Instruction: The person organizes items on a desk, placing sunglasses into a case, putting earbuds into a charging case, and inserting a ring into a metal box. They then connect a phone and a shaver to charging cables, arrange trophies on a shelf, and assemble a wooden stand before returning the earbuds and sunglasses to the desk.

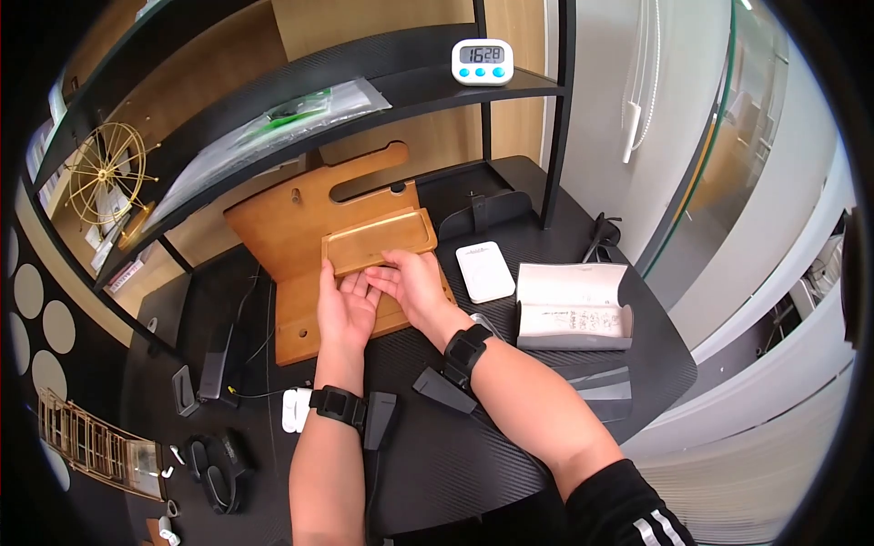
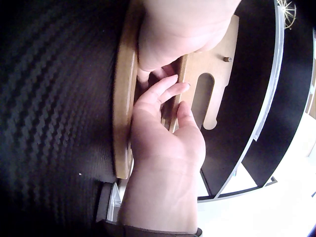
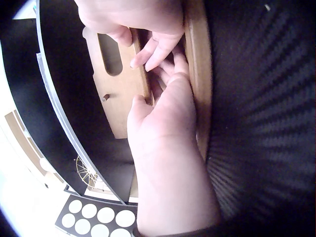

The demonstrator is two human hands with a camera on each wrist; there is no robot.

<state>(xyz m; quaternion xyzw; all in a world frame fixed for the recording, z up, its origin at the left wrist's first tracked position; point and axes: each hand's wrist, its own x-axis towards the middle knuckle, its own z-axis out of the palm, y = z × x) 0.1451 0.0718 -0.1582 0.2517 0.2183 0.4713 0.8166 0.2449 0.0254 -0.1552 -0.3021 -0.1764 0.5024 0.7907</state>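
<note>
A shallow wooden tray with a raised rim is in front of the slotted back panel of a wooden stand. My left hand, palm up, holds its near left corner, thumb at the edge and fingers underneath. On the near edge, my right hand grips with the thumb above and fingers below. The left wrist view has my left hand at the top and my right hand below; fingertips of both overlap between tray and base. Whether the tray touches the panel, I cannot tell.
Right of the stand lie a white power bank and an open case. A white earbud case is beside my left wrist. Behind, a black shelf carries a timer and plastic bags; a gold wheel ornament stands left.
</note>
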